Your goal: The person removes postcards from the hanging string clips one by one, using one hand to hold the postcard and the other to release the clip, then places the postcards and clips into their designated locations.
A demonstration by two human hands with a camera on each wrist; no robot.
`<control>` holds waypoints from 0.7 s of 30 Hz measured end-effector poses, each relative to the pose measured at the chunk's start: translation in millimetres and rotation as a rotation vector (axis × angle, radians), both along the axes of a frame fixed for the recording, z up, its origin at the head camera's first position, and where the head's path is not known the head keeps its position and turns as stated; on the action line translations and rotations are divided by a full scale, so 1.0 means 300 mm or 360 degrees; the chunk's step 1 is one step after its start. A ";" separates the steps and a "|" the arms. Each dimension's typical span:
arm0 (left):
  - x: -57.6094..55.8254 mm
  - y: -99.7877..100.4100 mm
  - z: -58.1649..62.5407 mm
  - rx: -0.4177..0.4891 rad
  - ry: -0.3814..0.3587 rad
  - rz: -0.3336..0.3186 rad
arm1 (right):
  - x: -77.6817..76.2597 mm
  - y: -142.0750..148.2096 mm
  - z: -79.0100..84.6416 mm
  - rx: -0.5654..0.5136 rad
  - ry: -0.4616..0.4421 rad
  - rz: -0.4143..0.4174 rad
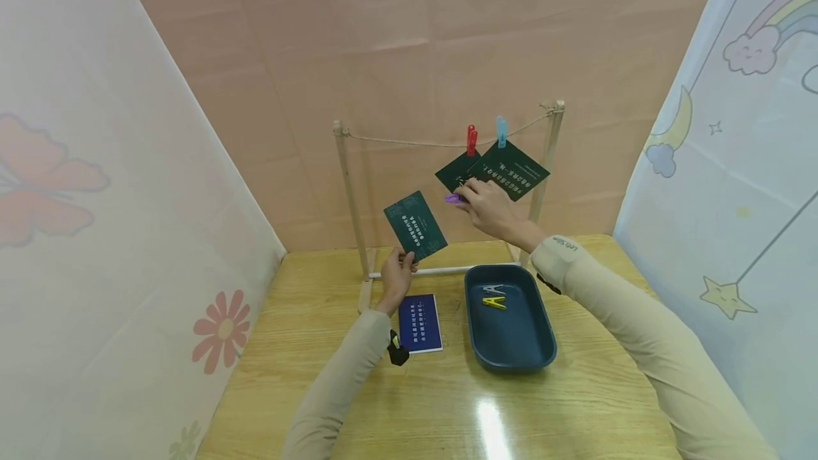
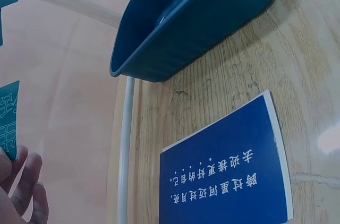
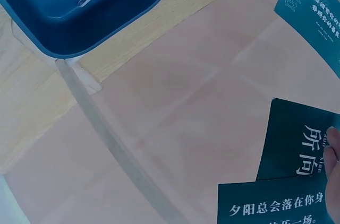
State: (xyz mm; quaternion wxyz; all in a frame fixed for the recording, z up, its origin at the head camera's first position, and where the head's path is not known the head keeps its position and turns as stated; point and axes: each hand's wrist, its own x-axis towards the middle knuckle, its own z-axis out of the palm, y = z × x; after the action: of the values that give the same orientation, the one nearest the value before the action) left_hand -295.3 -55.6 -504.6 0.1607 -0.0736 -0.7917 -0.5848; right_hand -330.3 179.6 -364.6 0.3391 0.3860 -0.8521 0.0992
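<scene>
My left hand (image 1: 397, 274) pinches a dark green card (image 1: 415, 226) with white writing by its lower corner, in front of the string. In the right wrist view that card (image 3: 313, 17) shows at the upper right. A purple clothespin (image 1: 453, 199) is pinched in the fingers of my right hand (image 1: 491, 208), to the right of the held card. The right hand overlaps two green cards hanging from the string (image 1: 402, 141): a rear card (image 1: 451, 170) under a red clothespin (image 1: 471, 140) and a front card (image 1: 520, 170) under a light blue clothespin (image 1: 501, 132).
Wooden posts (image 1: 350, 194) hold the string, with a white bar (image 1: 441, 270) low between them. A blue tub (image 1: 511, 336) on the table holds a yellow clothespin (image 1: 493, 302) and a grey one (image 1: 493, 289). Left of the tub lies a blue card (image 1: 422, 321).
</scene>
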 end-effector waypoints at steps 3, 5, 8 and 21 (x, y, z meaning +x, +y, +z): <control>0.002 -0.005 -0.001 -0.0008 -0.0029 -0.0002 | 0.002 0.005 -0.009 0.0007 -0.0030 -0.0018; 0.005 -0.008 0.001 -0.0031 -0.0048 -0.0003 | 0.004 0.010 -0.017 0.0016 -0.0053 -0.0031; 0.011 -0.010 0.005 -0.0054 -0.0050 -0.0016 | 0.008 0.016 -0.028 0.0046 -0.0068 -0.0047; 0.015 -0.011 -0.001 -0.0022 -0.0093 -0.0062 | 0.017 0.029 -0.068 0.0084 0.0000 -0.0108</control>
State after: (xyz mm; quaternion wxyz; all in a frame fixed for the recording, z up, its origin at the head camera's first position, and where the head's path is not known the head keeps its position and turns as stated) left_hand -290.8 -58.9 -504.9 0.1255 -0.0731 -0.7985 -0.5842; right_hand -325.1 188.4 -384.9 0.3320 0.3657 -0.8671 0.0651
